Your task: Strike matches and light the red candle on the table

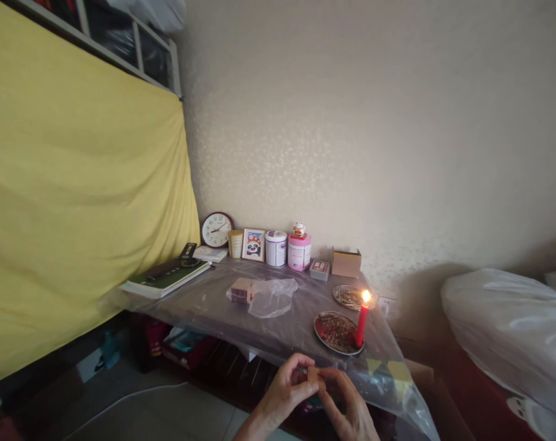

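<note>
My left hand point(293, 383) and my right hand point(345, 404) meet in front of the table's near edge. Between their fingertips is a small brown box point(313, 375), about the size of a matchbox and partly covered by the fingers. The left thumb and fingers pinch one side of it, and the right fingers grip the other. Just beyond the hands, a lit red candle point(362, 324) stands upright at the right side of a round metal plate point(326, 340) marked with red and dark residue. A second metal plate point(340, 294) lies behind it.
Plastic sheeting covers the table point(190, 312). On it are a wrapped block point(242, 290) with loose clear plastic point(273, 298), a green book point(168, 278), a clock point(217, 229), a picture frame point(253, 245), tins point(276, 248) and an open carton point(346, 263). Yellow cloth point(85, 171) hangs left.
</note>
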The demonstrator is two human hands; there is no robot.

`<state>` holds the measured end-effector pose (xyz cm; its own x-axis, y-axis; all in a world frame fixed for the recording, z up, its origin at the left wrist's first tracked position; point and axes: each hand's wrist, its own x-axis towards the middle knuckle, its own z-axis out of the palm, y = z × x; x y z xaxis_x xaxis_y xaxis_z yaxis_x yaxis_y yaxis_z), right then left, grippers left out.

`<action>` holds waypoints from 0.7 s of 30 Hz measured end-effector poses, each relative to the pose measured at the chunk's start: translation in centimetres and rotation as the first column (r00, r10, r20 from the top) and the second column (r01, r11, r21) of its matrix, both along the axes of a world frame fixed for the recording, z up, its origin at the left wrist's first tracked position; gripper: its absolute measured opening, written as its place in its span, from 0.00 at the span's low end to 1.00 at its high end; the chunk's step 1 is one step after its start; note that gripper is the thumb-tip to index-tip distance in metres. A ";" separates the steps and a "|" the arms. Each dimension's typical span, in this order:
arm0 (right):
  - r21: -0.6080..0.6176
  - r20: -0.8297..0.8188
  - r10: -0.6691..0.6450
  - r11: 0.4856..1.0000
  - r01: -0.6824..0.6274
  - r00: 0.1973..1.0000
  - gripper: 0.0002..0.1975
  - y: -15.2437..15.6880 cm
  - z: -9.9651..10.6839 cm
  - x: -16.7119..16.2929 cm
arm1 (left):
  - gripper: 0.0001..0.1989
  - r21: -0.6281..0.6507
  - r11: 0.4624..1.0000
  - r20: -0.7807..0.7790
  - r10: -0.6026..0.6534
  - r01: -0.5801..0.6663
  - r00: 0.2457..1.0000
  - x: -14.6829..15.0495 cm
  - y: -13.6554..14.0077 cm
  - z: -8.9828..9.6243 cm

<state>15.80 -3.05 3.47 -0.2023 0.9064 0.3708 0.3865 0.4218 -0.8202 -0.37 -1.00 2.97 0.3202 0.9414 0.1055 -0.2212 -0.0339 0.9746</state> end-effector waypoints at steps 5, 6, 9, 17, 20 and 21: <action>-0.025 -0.026 0.008 1.000 -0.009 1.000 0.11 -0.2 0.4 0.0 | 0.17 -0.003 1.000 0.013 -0.002 0.002 1.000 0.0 -0.2 0.2; -0.029 -0.034 0.010 1.000 -0.011 0.999 0.11 -0.2 0.6 -0.1 | 0.17 0.001 1.000 0.008 0.001 -0.001 1.000 0.0 -0.2 0.3; -0.021 -0.057 0.009 1.000 -0.011 0.998 0.11 -0.3 1.0 -0.2 | 0.17 -0.007 1.000 -0.006 0.002 -0.002 1.000 0.0 -0.4 0.5; -0.022 -0.028 0.018 1.000 -0.019 0.999 0.11 -0.3 0.9 -0.1 | 0.18 -0.007 1.000 0.009 -0.006 0.006 1.000 0.0 -0.1 0.0; -0.023 -0.031 0.033 0.999 -0.034 0.999 0.12 -0.3 0.7 -0.1 | 0.19 -0.019 1.000 0.011 -0.014 0.014 1.000 0.0 -0.2 0.1; -0.020 -0.033 0.035 0.999 -0.036 0.999 0.12 -0.3 0.8 -0.1 | 0.19 -0.023 1.000 0.016 -0.018 0.018 1.000 0.0 -0.2 0.2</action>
